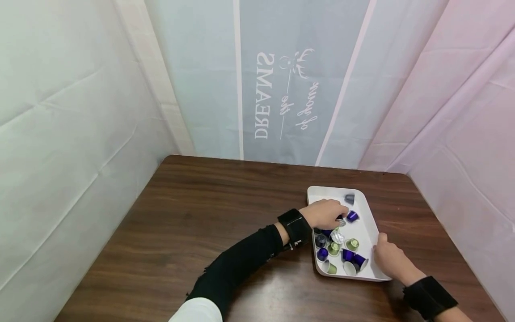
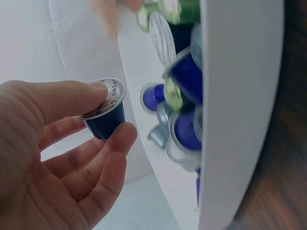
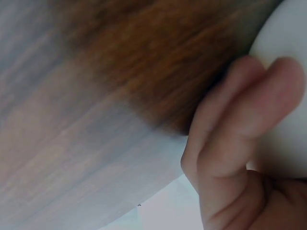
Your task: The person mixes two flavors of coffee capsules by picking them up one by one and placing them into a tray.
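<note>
My left hand [image 1: 323, 213] is over the left half of a white tray [image 1: 367, 219]. In the left wrist view, its thumb lies on the printed foil lid of a dark blue coffee capsule [image 2: 106, 125], with fingers holding the cup from below. Several other capsules lie in the tray, among them a purple one [image 1: 352, 216], a green one [image 1: 352, 244] and a grey one [image 1: 349, 198] at the far end. My right hand [image 1: 392, 259] grips the tray's right side near the front corner. In the right wrist view, its bent fingers touch the tray's outer wall [image 3: 283, 33].
The tray stands on the right part of a dark brown wooden table [image 1: 193, 223]. A printed curtain [image 1: 281, 89] hangs behind the table's far edge, and pale cloth [image 1: 72, 112] covers the left and right sides.
</note>
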A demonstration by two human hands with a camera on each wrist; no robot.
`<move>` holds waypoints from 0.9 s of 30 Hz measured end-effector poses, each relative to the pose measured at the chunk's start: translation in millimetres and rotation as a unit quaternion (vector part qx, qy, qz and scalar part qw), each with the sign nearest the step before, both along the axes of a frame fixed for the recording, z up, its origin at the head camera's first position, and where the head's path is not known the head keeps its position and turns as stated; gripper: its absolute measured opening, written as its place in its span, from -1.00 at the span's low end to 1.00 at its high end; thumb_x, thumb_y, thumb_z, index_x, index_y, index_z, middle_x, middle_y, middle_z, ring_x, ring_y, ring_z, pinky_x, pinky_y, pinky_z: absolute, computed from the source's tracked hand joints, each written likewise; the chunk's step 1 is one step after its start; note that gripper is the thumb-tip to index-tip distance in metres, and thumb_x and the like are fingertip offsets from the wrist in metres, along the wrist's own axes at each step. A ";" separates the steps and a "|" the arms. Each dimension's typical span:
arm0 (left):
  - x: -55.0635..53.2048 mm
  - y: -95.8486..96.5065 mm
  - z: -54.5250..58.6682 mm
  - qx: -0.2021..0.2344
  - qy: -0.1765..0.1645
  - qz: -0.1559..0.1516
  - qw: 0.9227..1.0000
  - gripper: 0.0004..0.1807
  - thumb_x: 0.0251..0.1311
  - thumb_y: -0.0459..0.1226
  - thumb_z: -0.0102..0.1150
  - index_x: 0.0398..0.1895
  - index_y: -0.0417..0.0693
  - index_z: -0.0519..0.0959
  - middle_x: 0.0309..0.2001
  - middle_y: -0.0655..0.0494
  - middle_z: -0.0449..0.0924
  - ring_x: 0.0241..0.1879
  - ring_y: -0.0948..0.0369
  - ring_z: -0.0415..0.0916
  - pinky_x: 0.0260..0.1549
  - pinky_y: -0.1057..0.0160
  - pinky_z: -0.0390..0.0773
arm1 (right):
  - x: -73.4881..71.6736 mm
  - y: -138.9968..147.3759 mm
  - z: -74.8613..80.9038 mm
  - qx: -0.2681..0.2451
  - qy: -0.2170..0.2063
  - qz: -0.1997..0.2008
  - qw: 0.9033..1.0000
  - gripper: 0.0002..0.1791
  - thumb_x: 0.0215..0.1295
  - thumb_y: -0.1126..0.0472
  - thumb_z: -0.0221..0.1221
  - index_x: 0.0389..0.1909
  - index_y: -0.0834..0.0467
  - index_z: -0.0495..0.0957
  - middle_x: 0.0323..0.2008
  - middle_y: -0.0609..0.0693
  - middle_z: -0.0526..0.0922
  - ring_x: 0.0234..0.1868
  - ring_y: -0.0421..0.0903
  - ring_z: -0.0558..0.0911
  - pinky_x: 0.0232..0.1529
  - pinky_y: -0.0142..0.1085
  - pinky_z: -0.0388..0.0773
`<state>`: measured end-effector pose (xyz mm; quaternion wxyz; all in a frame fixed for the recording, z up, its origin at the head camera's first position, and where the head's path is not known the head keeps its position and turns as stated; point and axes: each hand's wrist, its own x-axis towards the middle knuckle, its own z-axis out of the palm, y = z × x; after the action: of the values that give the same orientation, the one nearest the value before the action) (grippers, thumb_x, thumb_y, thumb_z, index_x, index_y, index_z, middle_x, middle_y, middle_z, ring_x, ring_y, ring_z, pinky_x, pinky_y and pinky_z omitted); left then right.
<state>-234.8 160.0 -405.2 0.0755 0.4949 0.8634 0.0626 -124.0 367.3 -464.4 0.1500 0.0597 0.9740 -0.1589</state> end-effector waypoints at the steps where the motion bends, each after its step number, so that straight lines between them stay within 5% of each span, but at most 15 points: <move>1: 2.0 3.6 0.2 -0.002 -0.004 0.000 1.000 -0.80 0.30 -0.14 0.10 -0.04 0.15 0.51 -0.20 0.32 0.45 -0.28 0.41 0.35 -0.29 0.46 0.35 | 0.1 0.4 0.0 0.000 -0.001 -0.001 1.000 -0.67 0.42 0.32 -0.18 -0.11 0.54 -0.02 -0.49 0.33 0.47 -0.48 0.07 0.51 -0.48 -0.12 0.45; 10: 8.8 22.9 -1.1 -0.015 0.009 -0.002 1.000 -0.75 0.29 -0.10 0.11 0.00 0.13 0.54 -0.25 0.34 0.43 -0.32 0.42 0.34 -0.32 0.47 0.33 | -1.3 0.7 -1.6 0.013 0.024 0.019 0.999 -0.69 0.40 0.35 -0.16 -0.15 0.55 0.00 -0.52 0.35 0.47 -0.49 0.10 0.53 -0.48 -0.08 0.45; 17: 8.6 28.2 -6.7 -0.024 -0.011 0.027 0.999 -0.72 0.27 -0.08 0.14 0.03 0.19 0.52 -0.19 0.38 0.46 -0.28 0.44 0.37 -0.32 0.45 0.39 | -4.7 -4.2 -3.0 0.009 0.023 0.028 0.999 -0.67 0.40 0.34 -0.15 -0.13 0.56 0.00 -0.50 0.36 0.48 -0.49 0.07 0.54 -0.50 -0.11 0.45; 27: 1.8 27.3 -6.3 -0.010 -0.007 0.009 1.000 -0.70 0.21 -0.17 0.22 0.02 0.12 0.52 -0.14 0.32 0.48 -0.21 0.41 0.39 -0.26 0.47 0.38 | -5.0 -5.4 -3.1 0.007 0.019 0.023 1.000 -0.67 0.41 0.33 -0.15 -0.13 0.55 -0.01 -0.49 0.38 0.47 -0.48 0.08 0.54 -0.49 -0.10 0.46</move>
<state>-233.0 187.4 -411.5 0.0865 0.4862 0.8676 0.0579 -129.0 361.9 -467.5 0.1351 0.0358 0.9787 -0.1501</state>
